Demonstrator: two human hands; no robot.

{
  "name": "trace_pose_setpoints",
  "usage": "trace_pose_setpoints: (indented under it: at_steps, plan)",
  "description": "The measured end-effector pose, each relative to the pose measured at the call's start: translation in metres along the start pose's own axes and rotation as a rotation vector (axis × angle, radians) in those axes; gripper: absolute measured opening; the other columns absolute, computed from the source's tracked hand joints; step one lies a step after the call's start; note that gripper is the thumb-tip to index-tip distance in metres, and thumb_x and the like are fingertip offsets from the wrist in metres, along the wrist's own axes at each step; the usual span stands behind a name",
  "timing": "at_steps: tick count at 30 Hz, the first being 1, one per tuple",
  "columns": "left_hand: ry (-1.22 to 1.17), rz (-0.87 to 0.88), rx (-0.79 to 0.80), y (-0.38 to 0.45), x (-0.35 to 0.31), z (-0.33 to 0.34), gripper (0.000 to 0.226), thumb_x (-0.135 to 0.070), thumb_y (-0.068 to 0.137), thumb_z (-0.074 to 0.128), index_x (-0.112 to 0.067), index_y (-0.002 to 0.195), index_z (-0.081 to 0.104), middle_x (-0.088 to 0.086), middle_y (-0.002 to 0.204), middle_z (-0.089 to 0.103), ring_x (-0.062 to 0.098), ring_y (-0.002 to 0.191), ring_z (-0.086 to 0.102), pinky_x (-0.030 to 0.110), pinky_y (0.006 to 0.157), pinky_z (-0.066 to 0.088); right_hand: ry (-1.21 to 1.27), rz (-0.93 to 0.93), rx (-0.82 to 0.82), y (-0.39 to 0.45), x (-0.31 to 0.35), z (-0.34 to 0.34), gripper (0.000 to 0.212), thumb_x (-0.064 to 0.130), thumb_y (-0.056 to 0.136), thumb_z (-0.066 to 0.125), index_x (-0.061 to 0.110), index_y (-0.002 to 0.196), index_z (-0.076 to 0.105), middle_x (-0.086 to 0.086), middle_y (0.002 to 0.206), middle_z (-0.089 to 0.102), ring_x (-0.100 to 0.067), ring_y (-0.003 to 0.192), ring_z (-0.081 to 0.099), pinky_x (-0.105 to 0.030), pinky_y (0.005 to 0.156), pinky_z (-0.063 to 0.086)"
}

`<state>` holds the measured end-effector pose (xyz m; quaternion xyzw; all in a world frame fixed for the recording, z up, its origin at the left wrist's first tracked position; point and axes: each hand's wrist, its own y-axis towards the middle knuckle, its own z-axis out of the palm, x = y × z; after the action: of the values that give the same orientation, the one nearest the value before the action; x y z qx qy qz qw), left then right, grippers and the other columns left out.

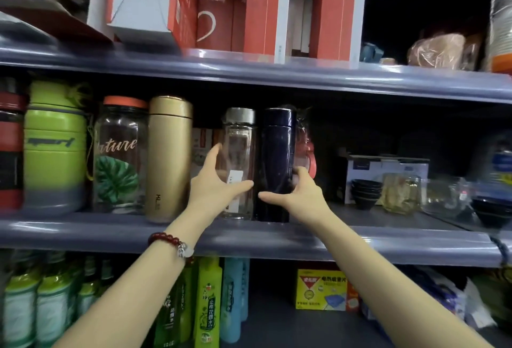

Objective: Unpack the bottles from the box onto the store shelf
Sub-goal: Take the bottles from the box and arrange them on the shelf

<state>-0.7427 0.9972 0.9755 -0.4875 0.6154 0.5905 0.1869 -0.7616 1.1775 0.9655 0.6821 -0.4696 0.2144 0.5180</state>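
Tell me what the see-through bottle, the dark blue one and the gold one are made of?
The tall clear bottle with a silver cap looks like glass or hard plastic: you see straight through it. The dark navy cylindrical bottle seems glossy coated metal, going by its shine. The gold cylindrical flask looks like metal with a soft satin sheen.

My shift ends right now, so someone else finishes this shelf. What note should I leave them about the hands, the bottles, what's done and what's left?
Left hand grips the clear bottle; right hand grips the dark blue bottle.
Both bottles stand upright, side by side, at the front of the middle shelf, right of the gold flask.
Done: these two are on the shelf.
Left: let go; the box is out of view, so how many bottles remain cannot be told.
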Motion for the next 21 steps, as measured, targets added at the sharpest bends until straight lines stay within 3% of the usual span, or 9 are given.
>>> trace_pose_setpoints:
  at_steps: [3,6,8,11,14,17,19,21]
  plan:
    - [-0.051,-0.029,0.063,0.005,0.004,-0.005,0.096,-0.027,0.074,0.079,-0.041,0.147,0.018,-0.001,0.151,0.034,0.02,0.134,0.036,0.031,0.095,0.034,-0.045,-0.027,-0.012,0.002,-0.003,0.004,0.08,0.04,0.066,0.085,0.015,0.128,0.041,0.007,0.112,0.053,-0.011,0.104,0.051,-0.023,0.083,0.039]
    - [-0.097,-0.046,0.115,0.008,0.007,-0.007,0.095,-0.026,0.076,0.077,-0.041,0.148,0.016,-0.003,0.135,0.044,0.016,0.123,0.041,0.032,0.096,0.034,0.004,0.046,0.079,0.004,-0.002,0.002,0.094,0.051,0.057,0.086,0.018,0.133,0.042,0.01,0.128,0.054,-0.011,0.118,0.051,-0.03,0.098,0.044]
    - [-0.11,-0.058,0.141,0.007,0.007,-0.007,0.099,-0.03,0.075,0.079,-0.039,0.148,0.014,-0.007,0.124,0.044,0.012,0.117,0.041,0.031,0.095,0.033,0.092,0.097,0.119,0.008,-0.004,-0.001,0.107,0.052,0.045,0.088,0.02,0.136,0.042,0.002,0.135,0.056,-0.017,0.124,0.055,-0.038,0.104,0.045]
    - [-0.033,-0.039,0.119,0.005,0.008,-0.003,0.109,-0.036,0.066,0.084,-0.039,0.149,0.012,-0.002,0.145,0.039,0.019,0.133,0.038,0.038,0.105,0.034,0.14,0.097,0.148,0.011,-0.008,-0.002,0.106,0.045,0.045,0.087,0.019,0.137,0.04,-0.002,0.131,0.059,-0.017,0.113,0.063,-0.039,0.1,0.05]
    - [-0.005,-0.036,0.107,0.007,0.009,-0.003,0.11,-0.032,0.066,0.085,-0.037,0.149,0.013,-0.001,0.154,0.032,0.022,0.139,0.033,0.04,0.108,0.033,0.099,0.093,0.119,0.011,-0.009,-0.001,0.106,0.049,0.046,0.086,0.021,0.137,0.04,-0.001,0.128,0.059,-0.016,0.109,0.064,-0.038,0.098,0.051]
    - [-0.058,-0.112,0.239,0.016,0.013,-0.014,0.109,-0.026,0.066,0.086,-0.041,0.148,0.016,0.003,0.14,0.049,0.023,0.128,0.048,0.042,0.11,0.035,0.1,0.098,0.113,0.009,-0.01,0.0,0.106,0.05,0.046,0.085,0.023,0.138,0.04,0.001,0.128,0.06,-0.015,0.109,0.064,-0.039,0.099,0.051]
    - [-0.136,-0.172,0.337,0.02,0.012,-0.021,0.103,-0.014,0.07,0.083,-0.042,0.147,0.02,0.008,0.123,0.061,0.023,0.113,0.059,0.041,0.103,0.042,0.104,0.104,0.113,0.01,-0.011,0.0,0.107,0.051,0.046,0.086,0.025,0.138,0.039,0.002,0.132,0.057,-0.017,0.115,0.061,-0.04,0.101,0.049]
    - [-0.221,-0.22,0.383,0.021,0.012,-0.023,0.096,-0.003,0.075,0.076,-0.04,0.146,0.023,0.012,0.12,0.063,0.023,0.11,0.061,0.039,0.098,0.044,0.11,0.108,0.112,0.011,-0.011,-0.001,0.108,0.051,0.045,0.087,0.025,0.138,0.039,0.001,0.136,0.055,-0.019,0.119,0.058,-0.042,0.103,0.047]
